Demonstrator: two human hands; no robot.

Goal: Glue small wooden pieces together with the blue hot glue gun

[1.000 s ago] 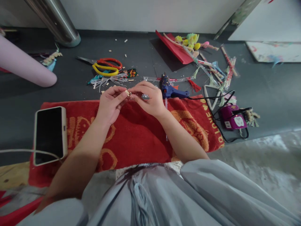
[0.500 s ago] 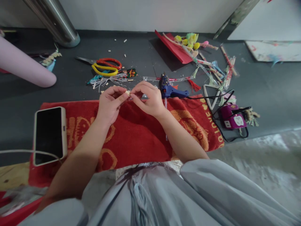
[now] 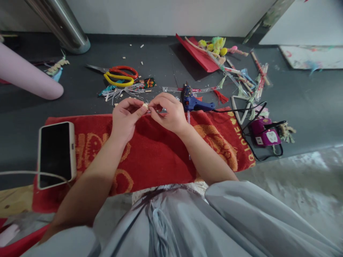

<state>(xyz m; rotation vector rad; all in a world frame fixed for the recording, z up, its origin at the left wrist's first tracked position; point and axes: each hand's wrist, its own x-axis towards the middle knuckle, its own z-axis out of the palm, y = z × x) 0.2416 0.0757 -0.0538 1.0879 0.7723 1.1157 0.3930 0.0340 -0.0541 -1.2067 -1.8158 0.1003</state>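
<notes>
Between thumb and fingers, my left hand (image 3: pixel 127 117) pinches a small cream-coloured piece (image 3: pixel 145 106), too small to name. My right hand (image 3: pixel 168 112) meets it from the other side, thumb and fingertips closed at the piece's edge; whether they grip anything of their own is hidden. Both hands are above the far edge of a red towel (image 3: pixel 158 153). Just right of my right hand lies a blue glue gun (image 3: pixel 197 103), its clear glue stick pointing towards me. Beyond my left hand are scissors (image 3: pixel 120 76) with red and yellow handles, beside a bundle of white strings (image 3: pixel 124 92).
A phone (image 3: pixel 56 153) lies on the towel's left end with a white cable across it. At right are a purple power box (image 3: pixel 265 132), black cord, and a white triangular frame (image 3: pixel 240 110). Red paper (image 3: pixel 199 55) and craft pieces lie further back. A metal post (image 3: pixel 65 28) stands at left.
My right fingertips have shifted very slightly at the small piece. My left hand keeps its pinch, and the things on the table have not moved.
</notes>
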